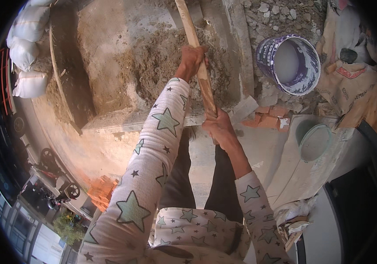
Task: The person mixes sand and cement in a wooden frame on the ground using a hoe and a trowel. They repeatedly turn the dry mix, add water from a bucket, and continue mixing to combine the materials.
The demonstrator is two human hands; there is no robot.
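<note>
A long wooden tool handle [205, 83] slants from the top edge down toward my body, over a trough of wet grey-brown mortar [162, 75]. My left hand [191, 61] is wrapped round it partway up, with the arm stretched out. Lower down, close to the trough's near edge, my right hand [219, 127] is closed round the same handle near its end. At the top of the picture a flat grey surface, possibly the tool's blade, shows beside the handle; its full shape is cut off.
Right of the trough, a purple-and-white bucket [262, 59] of cloudy liquid stands on rubble. Orange bricks [267, 118], a green basin [315, 143] and torn paper sacks [351, 90] lie nearby. White sacks [23, 53] line the far left; more bricks [102, 192] are stacked at lower left.
</note>
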